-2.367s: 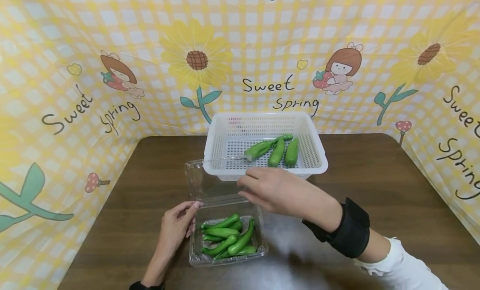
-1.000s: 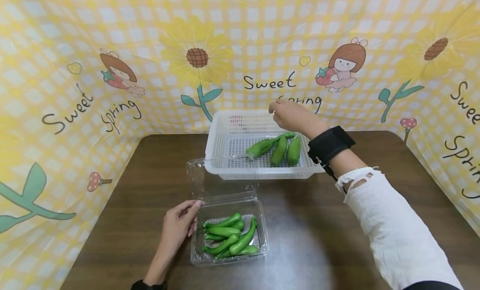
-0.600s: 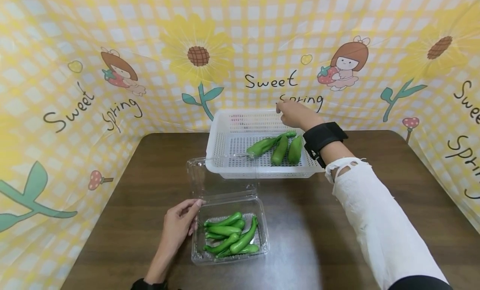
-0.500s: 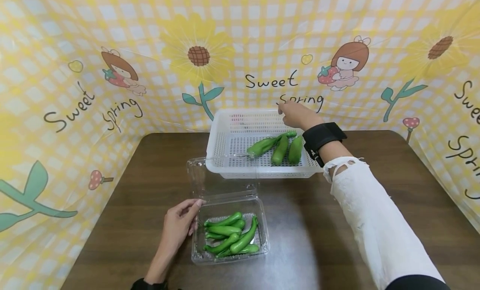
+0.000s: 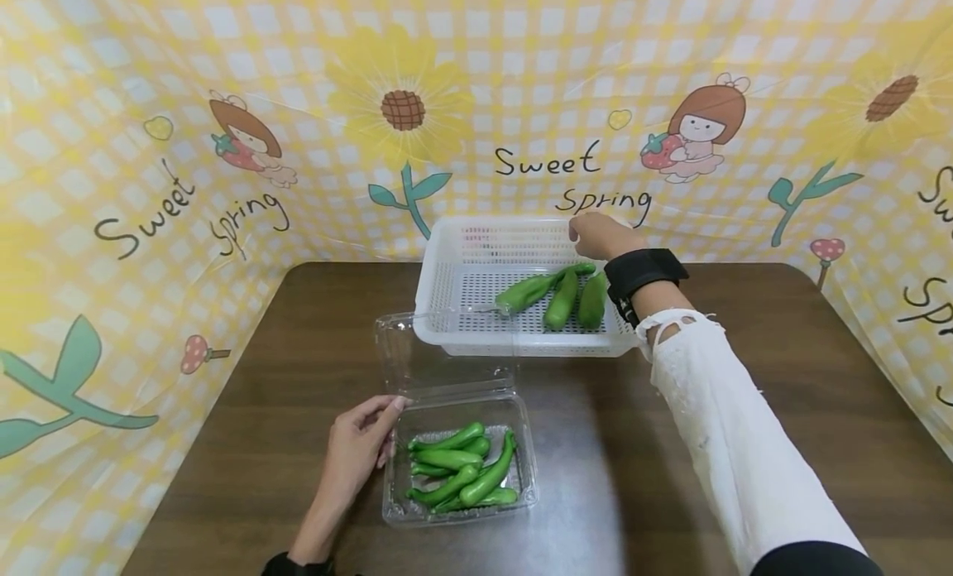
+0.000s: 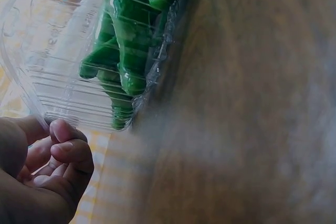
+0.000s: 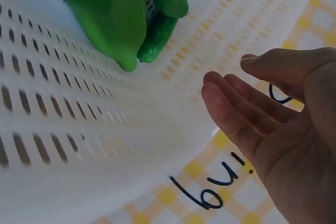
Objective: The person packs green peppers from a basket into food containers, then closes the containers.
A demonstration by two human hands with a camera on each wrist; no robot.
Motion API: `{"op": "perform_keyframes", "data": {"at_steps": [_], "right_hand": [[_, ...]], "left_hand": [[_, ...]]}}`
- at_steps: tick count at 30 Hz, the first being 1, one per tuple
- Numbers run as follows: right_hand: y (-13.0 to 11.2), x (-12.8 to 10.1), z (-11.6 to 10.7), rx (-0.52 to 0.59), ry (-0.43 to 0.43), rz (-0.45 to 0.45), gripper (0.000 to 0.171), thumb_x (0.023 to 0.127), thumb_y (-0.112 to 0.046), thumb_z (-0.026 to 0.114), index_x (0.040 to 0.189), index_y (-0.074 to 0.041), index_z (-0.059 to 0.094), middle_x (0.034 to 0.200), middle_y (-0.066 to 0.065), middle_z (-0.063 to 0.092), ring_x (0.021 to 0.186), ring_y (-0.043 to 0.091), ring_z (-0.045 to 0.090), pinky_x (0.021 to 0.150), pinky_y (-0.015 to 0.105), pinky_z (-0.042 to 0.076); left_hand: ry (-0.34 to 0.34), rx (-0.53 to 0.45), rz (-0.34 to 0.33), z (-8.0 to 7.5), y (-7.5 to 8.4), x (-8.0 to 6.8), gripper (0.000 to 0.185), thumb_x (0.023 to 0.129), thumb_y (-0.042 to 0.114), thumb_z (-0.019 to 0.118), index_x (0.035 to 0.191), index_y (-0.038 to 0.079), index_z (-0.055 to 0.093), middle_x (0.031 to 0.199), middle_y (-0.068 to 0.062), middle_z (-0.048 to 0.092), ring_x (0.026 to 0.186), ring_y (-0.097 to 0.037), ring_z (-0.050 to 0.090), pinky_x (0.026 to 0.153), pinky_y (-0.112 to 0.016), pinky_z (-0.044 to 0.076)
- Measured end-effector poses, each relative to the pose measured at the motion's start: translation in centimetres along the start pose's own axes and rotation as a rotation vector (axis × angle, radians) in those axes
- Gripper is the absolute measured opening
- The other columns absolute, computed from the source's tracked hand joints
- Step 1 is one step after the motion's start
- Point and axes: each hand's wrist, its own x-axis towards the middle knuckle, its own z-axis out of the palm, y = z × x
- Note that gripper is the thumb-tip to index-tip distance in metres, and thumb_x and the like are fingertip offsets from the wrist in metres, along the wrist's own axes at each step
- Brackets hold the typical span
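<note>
My left hand (image 5: 356, 445) pinches the upper left corner of a clear plastic clamshell box (image 5: 529, 460) between thumb and fingertips, as the left wrist view also shows. Several slim green peppers (image 5: 447, 459) lie in its bottom half, and its see-through lid stands raised at the back. My right hand (image 5: 605, 235) hovers over the back right part of a white perforated basket (image 5: 577, 343). In the right wrist view its thumb and fingers (image 7: 231, 106) are apart and hold nothing. Below it in the basket lie several larger green peppers (image 5: 562, 300).
A dark wooden table (image 5: 298, 369) carries both containers, the basket behind the box. The raised lid overlaps the basket's front left wall in the head view. Yellow checked cloth (image 5: 313, 63) hangs behind and at both sides. A white sleeve (image 5: 722, 427) covers my right forearm.
My right hand has gone from beside the box lid to above the back of the basket, then lowered slightly to the right. The left hand keeps its hold on the box.
</note>
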Motion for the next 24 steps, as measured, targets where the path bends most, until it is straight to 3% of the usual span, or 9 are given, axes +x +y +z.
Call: {"op": "perform_keyframes", "data": {"at_steps": [4, 7, 12, 19, 24], "right_hand": [[0.3, 0.1, 0.5, 0.051, -0.034, 0.031, 0.035, 0.1, 0.0, 0.04, 0.131, 0.006, 0.054, 0.134, 0.028, 0.054, 0.109, 0.039, 0.056, 0.092, 0.049, 0.049], [0.5, 0.5, 1.1, 0.06, -0.045, 0.042, 0.034, 0.1, 0.001, 0.041, 0.131, 0.007, 0.055, 0.135, 0.027, 0.054, 0.114, 0.04, 0.055, 0.096, 0.05, 0.048], [0.6, 1.1, 2.4, 0.039, -0.052, 0.071, 0.033, 0.1, 0.001, 0.043, 0.13, 0.007, 0.057, 0.134, 0.026, 0.055, 0.119, 0.039, 0.054, 0.103, 0.05, 0.046], [0.8, 1.7, 4.3, -0.009, -0.052, 0.122, 0.032, 0.098, 0.0, 0.047, 0.127, 0.002, 0.061, 0.126, 0.021, 0.06, 0.107, 0.034, 0.056, 0.099, 0.047, 0.047], [1.3, 2.0, 4.9, -0.019, -0.052, 0.124, 0.033, 0.098, 0.0, 0.046, 0.128, 0.001, 0.061, 0.129, 0.021, 0.059, 0.109, 0.033, 0.056, 0.1, 0.047, 0.047]], "left_hand": [[-0.004, -0.001, 0.015, 0.1, 0.1, -0.1, 0.025, 0.097, 0.035, 0.065, 0.107, 0.014, 0.075, 0.062, -0.009, 0.058, 0.042, -0.012, 0.048, 0.038, -0.028, 0.043], [-0.005, -0.008, 0.015, 0.2, 0.2, -0.1, 0.027, 0.097, 0.034, 0.064, 0.108, 0.011, 0.074, 0.062, -0.011, 0.058, 0.042, -0.012, 0.048, 0.037, -0.028, 0.043], [-0.002, -0.015, 0.012, 0.2, 0.2, -0.1, 0.028, 0.097, 0.034, 0.065, 0.107, 0.011, 0.074, 0.061, -0.01, 0.057, 0.042, -0.012, 0.048, 0.037, -0.028, 0.043], [0.002, -0.017, 0.006, 0.1, 0.2, -0.1, 0.026, 0.097, 0.032, 0.065, 0.107, 0.01, 0.074, 0.061, -0.01, 0.058, 0.042, -0.012, 0.048, 0.037, -0.028, 0.043], [-0.003, -0.025, 0.006, 0.2, 0.4, 0.0, 0.026, 0.097, 0.031, 0.065, 0.108, 0.009, 0.074, 0.063, -0.013, 0.059, 0.042, -0.011, 0.048, 0.037, -0.028, 0.043]]}}
